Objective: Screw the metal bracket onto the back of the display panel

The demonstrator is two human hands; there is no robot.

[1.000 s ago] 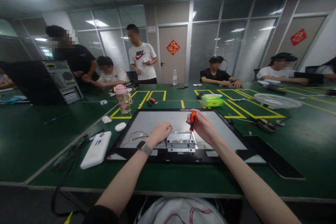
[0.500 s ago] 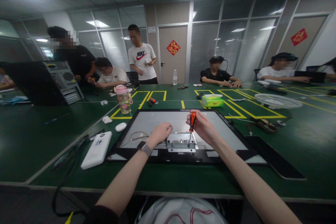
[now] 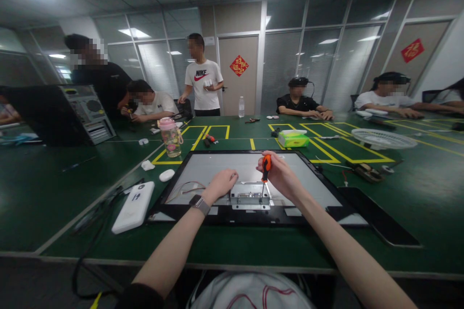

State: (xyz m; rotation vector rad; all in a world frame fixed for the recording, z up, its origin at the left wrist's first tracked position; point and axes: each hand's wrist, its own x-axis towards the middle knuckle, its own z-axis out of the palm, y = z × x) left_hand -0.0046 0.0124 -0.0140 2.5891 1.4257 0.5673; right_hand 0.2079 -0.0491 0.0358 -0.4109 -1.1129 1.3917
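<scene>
My right hand (image 3: 279, 176) is closed round the orange and black handle of a screwdriver (image 3: 267, 168). The screwdriver stands nearly upright, its tip down at the right part of a silver metal bracket (image 3: 250, 201). This bracket lies at the near middle of a flat display panel (image 3: 203, 166) with a grey back and black frame. My left hand (image 3: 224, 184), with a watch on its wrist, has its fingers curled at the bracket's upper left corner; the fingertips are partly hidden. Thin wires (image 3: 186, 187) lie on the panel left of that hand.
To the left are a white power bank (image 3: 134, 206), black cables (image 3: 97, 219), a pink-lidded bottle (image 3: 169, 137) and a computer case (image 3: 83, 111). A dark flat slab (image 3: 380, 216) lies at right. Beyond the panel is a green tissue pack (image 3: 293, 139). Several people are around the table.
My hands, the screwdriver and the bracket look nearly the same. A standing person in a white shirt has shifted right. At far right, a dark flat object held by a seated person has lowered.
</scene>
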